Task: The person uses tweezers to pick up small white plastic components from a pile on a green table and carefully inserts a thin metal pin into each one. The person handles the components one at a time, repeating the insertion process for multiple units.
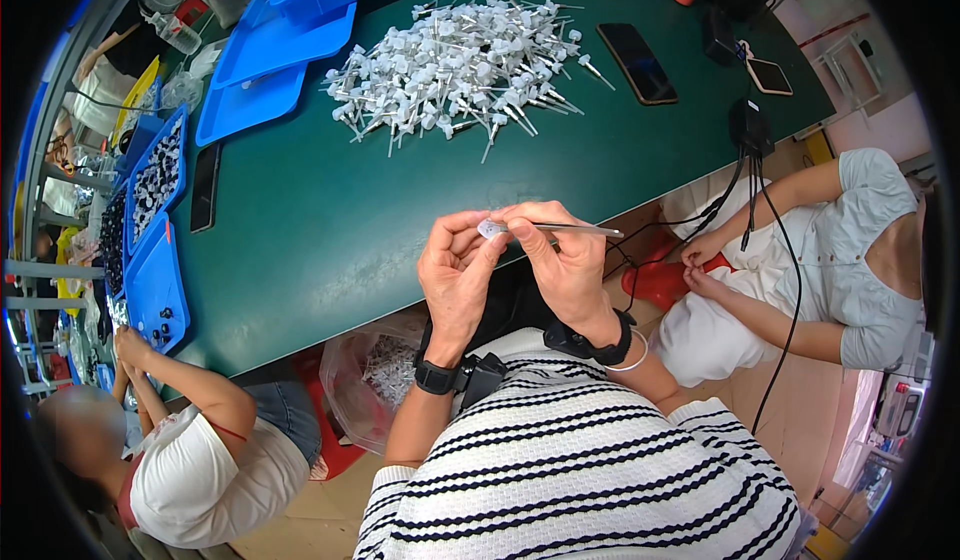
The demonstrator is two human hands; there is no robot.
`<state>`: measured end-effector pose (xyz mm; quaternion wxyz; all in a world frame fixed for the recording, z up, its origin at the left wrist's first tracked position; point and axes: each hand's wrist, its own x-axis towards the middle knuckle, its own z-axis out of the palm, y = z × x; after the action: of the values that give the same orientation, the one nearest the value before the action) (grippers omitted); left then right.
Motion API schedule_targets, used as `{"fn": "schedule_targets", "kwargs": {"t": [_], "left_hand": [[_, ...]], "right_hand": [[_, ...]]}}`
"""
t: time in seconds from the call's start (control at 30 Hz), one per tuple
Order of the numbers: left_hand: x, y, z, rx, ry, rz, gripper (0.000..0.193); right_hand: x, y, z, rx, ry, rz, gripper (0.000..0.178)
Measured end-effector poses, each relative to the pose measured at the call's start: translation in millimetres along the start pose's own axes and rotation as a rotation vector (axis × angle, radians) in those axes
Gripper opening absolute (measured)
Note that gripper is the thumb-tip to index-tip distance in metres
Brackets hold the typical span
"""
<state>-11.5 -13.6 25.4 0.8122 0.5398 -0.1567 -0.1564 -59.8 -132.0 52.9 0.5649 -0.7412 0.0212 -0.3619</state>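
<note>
Above the near edge of the green table (330, 230), my two hands meet. My left hand (455, 275) is closed, pinching a small whitish plastic piece (490, 228) between thumb and fingertips. Fingers bent, my right hand (568, 265) grips a thin metal rod-like tool (590, 229). One end of it sticks out to the right past my fingers; the other end is close to the plastic piece. Whether they touch is too small to tell. Beyond my hands lies a large heap of white plastic pieces with thin metal stems (450, 70).
Blue trays (250, 105) stand at the far left. Phones (638, 63) lie on the table, with black cables (750, 130) at its right edge. People sit at left (215, 460) and right (790, 260). A plastic bag of pieces (350, 390) is below the near edge.
</note>
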Motion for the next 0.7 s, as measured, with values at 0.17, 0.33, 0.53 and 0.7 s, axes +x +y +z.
{"fn": "schedule_targets", "kwargs": {"t": [0.17,0.33,0.53,0.7], "left_hand": [[-1.1,-0.4,1.5,0.017,0.007,-0.005,0.027],[-2.5,-3.3,-0.4,0.022,0.006,-0.023,0.028],[-0.2,2.8,-0.9,-0.074,-0.018,-0.104,0.03],[-5.6,12.5,-12.1,-0.065,-0.025,-0.164,0.028]], "right_hand": [[-1.5,1.7,0.8,0.001,0.012,-0.004,0.01],[-2.8,0.6,0.7,-0.024,0.005,-0.002,0.01],[-2.0,-5.2,-4.9,0.105,0.032,0.079,0.013],[0.4,-1.2,-13.3,0.106,0.031,0.036,0.016]]}}
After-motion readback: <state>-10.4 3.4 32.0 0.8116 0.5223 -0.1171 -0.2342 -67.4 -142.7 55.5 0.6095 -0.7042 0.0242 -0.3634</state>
